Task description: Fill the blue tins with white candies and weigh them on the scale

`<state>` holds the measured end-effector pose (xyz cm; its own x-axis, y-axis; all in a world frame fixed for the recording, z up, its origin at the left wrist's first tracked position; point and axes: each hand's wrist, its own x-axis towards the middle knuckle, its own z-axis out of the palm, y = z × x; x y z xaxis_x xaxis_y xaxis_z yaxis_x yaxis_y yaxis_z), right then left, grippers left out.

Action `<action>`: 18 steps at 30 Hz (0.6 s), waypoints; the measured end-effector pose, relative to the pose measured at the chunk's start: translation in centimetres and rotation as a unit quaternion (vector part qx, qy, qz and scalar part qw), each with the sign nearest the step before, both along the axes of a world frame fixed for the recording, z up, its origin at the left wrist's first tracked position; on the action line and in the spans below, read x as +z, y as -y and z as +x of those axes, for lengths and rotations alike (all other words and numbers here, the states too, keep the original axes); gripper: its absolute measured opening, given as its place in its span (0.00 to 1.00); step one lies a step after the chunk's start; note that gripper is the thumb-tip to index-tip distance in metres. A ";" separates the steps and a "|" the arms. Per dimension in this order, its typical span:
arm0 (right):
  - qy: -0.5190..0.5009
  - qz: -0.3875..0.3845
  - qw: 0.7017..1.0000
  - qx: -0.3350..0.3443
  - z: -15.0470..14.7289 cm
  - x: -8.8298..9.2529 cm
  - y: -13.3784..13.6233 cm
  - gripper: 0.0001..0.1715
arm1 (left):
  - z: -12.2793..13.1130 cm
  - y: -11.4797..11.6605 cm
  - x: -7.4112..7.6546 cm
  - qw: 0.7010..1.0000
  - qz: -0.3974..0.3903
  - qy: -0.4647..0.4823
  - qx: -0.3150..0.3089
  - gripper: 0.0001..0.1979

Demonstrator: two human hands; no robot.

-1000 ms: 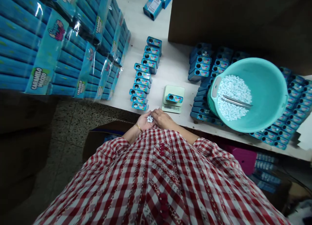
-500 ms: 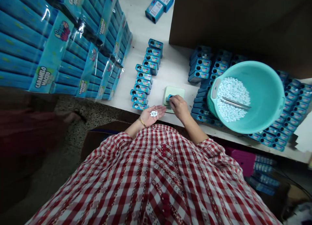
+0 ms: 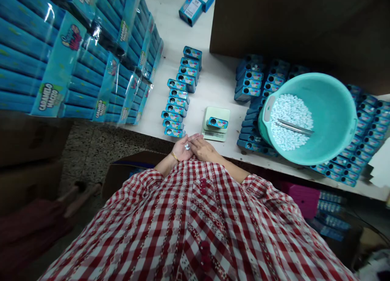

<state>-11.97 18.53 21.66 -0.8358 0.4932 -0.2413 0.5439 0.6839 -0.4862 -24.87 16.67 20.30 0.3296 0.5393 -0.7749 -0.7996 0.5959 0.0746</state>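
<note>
White candies (image 3: 187,146) lie in the palm of my left hand (image 3: 182,149), which is turned up at the table's front edge. Over that palm rests my right hand (image 3: 204,149), its fingertips at the candies; what they hold, if anything, is hidden. Just beyond my hands a blue box (image 3: 217,122) with a round hole stands on a pale green scale (image 3: 215,135), touched by neither hand. A row of similar boxes (image 3: 177,100) runs away from me to the left of the scale.
A turquoise tub (image 3: 332,118) of white candies holds a metal scoop (image 3: 295,127) at the right, among many blue boxes (image 3: 251,145). Wrapped box stacks (image 3: 57,61) fill the left. A brown panel (image 3: 292,25) rises behind. Another person's legs (image 3: 77,199) show lower left.
My right hand has moved from the box on the scale down and left onto my left palm, uncovering the box. The other person has shifted at the left.
</note>
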 end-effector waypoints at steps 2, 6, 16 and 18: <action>0.005 -0.005 1.000 0.008 -0.4 -0.2 0.0 0.21 | 0.0 0.2 0.1 1.000 -0.008 0.010 -0.007 0.25; -0.016 0.012 1.000 -0.021 -0.3 -0.7 -0.1 0.17 | 0.0 0.3 0.3 0.999 -0.028 0.026 -0.018 0.24; -0.119 -0.002 0.991 -0.060 1.0 -1.4 -0.8 0.16 | 0.5 -0.7 1.0 1.000 -0.014 -0.001 -0.002 0.20; -0.157 -0.004 0.985 -0.077 1.6 -1.4 -1.5 0.14 | 0.9 -1.2 1.3 1.000 0.013 -0.004 0.005 0.19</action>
